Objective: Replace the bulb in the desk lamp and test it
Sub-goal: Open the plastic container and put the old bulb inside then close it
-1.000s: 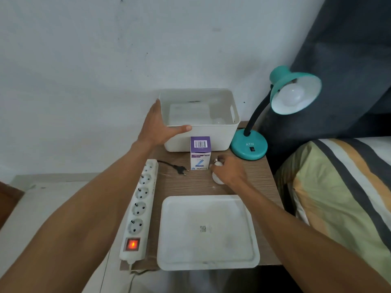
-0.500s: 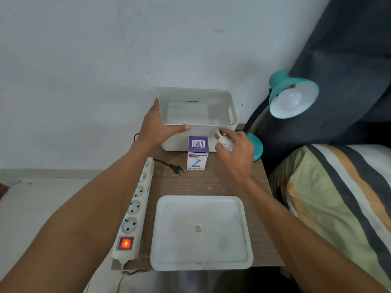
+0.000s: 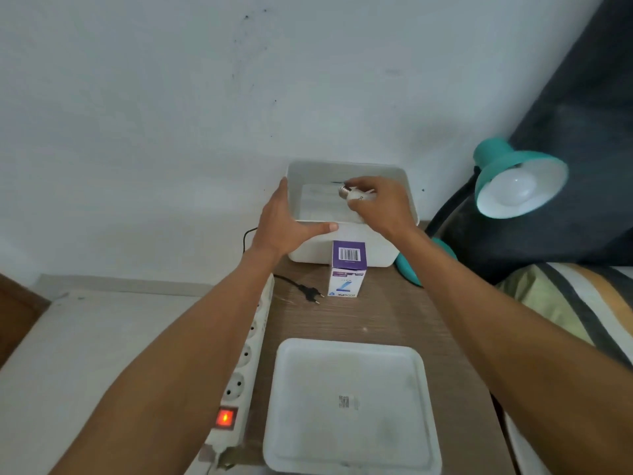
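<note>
My right hand (image 3: 380,209) holds a white bulb (image 3: 352,195) with a metal screw base over the open white bin (image 3: 346,168) at the back of the table. My left hand (image 3: 286,226) grips the bin's front left corner, thumb along the front rim. A teal desk lamp (image 3: 517,181) stands at the right, its shade tilted toward me with a white bulb (image 3: 512,188) in it, unlit. The lamp's black plug (image 3: 310,293) lies loose on the wooden table beside a purple and white bulb box (image 3: 347,269).
A white power strip (image 3: 245,368) with a glowing red switch (image 3: 225,418) runs along the table's left edge. A white lid (image 3: 351,406) lies flat at the front. A bed with a striped cover (image 3: 561,296) is at the right, a dark cushion behind the lamp.
My right hand picked the bulb up from the table beside the box and carried it up and back over the bin. My left hand stayed on the bin.
</note>
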